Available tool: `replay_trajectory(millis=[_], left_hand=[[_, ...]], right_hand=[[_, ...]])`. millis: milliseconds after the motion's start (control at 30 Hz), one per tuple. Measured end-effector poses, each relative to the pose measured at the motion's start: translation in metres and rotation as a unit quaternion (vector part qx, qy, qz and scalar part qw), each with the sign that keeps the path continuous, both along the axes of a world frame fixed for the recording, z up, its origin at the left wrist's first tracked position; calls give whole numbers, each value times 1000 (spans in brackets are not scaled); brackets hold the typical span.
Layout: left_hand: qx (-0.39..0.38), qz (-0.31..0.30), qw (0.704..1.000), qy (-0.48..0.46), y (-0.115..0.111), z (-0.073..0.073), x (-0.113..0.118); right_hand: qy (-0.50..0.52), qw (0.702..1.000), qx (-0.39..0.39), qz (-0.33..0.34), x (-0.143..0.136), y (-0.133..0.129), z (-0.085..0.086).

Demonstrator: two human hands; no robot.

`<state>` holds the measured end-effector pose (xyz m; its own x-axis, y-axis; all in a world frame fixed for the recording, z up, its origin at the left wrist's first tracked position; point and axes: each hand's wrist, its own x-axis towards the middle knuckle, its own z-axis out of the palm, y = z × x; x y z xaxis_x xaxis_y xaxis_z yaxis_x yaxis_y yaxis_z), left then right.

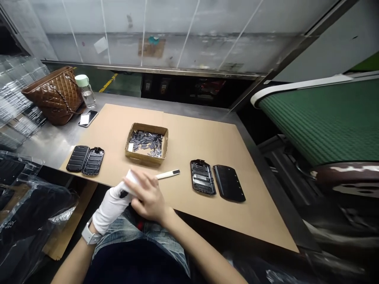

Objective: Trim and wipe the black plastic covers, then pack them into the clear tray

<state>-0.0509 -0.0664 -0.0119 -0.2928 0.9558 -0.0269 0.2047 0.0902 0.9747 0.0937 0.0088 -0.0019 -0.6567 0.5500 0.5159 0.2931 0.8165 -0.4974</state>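
My left hand (114, 203), in a white glove with a pale watch at the wrist, is bent in front of my lap near the table's front edge. Bare fingers of my right hand (149, 195) curl over it, closed on something white (132, 180); whether this is a cloth or part of the glove I cannot tell. A small dark patch shows between the hands, mostly hidden. Just beyond them lies a white stick-like tool (168, 174) with a dark tip. Behind it, a cardboard box (146, 159) holds many small dark strips.
Open black plastic cases lie at left (78, 158) and right (229, 183) on the cardboard sheet (201, 138). A phone (88, 118), bottle (88, 96) and brown bag (57, 94) stand at back left. A green conveyor belt (325, 114) runs on the right; plastic-wrapped goods (32, 221) are at left.
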Motion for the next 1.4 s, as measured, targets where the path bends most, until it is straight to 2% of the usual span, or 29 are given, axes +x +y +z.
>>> replay_trajectory(millis=[100, 233, 267, 300, 400, 467, 500, 600, 667, 733, 867, 933, 1000, 1067, 1100, 1133, 1167, 1233, 1267, 1333, 1367, 1400], left_hand=[[14, -2, 998, 53, -1, 2, -2], [0, -12, 999, 31, -3, -2, -7], [0, 16, 1000, 18, -4, -2, -8], [7, 71, 997, -4, -4, -2, -9], [48, 266, 957, -103, 3, 3, -6], [68, 315, 934, -156, 12, 7, -1], [68, 308, 930, -186, 17, 7, 2], [13, 206, 926, -316, 28, 1, 6], [-42, 121, 913, -387, 29, -3, 5], [-65, 91, 889, -443, 26, -5, -1], [-68, 129, 825, -546, 8, 0, -14], [-80, 147, 815, -555, -2, 3, -19], [-86, 175, 815, -545, -8, 5, -21], [-106, 201, 823, -521, -9, 4, -17], [-125, 204, 832, -501, -7, 4, -12], [-150, 184, 845, -480, -3, 5, -4], [-175, 138, 861, -457, 2, 7, 6], [-215, -11, 887, -409, 13, 13, 34], [-227, -100, 889, -385, 17, 17, 50], [-233, -266, 872, -337, 22, 24, 78], [-230, -321, 864, -311, 23, 25, 89], [-229, -360, 857, -287, 22, 23, 96]], right_hand=[[48, 991, -114, -49, 0, 6, -1], [99, 985, -139, -16, -5, 5, 7], [106, 981, -163, -16, -7, 5, 8], [113, 972, -203, -23, -9, 6, 8], [129, 942, -304, -53, -15, 2, -4], [136, 951, -267, -79, -20, -10, -21], [139, 962, -214, -93, -23, -19, -30], [126, 987, -36, -93, -29, -40, -54], [98, 993, 12, -71, -31, -38, -59], [73, 994, -8, -83, -33, -17, -50], [13, 976, -122, -182, -46, 67, -11], [-29, 964, -161, -208, -47, 98, 4], [-34, 958, -166, -231, -29, 101, 7], [7, 950, -135, -282, 16, 69, 2], [41, 938, -108, -327, 47, 41, -3], [72, 913, -78, -394, 82, 5, -7], [90, 873, -53, -476, 119, -37, -12], [79, 761, -34, -642, 188, -129, -19], [69, 707, -44, -702, 216, -174, -24], [60, 603, -126, -785, 252, -247, -36], [59, 584, -185, -788, 262, -272, -43], [57, 584, -227, -777, 267, -287, -51]])
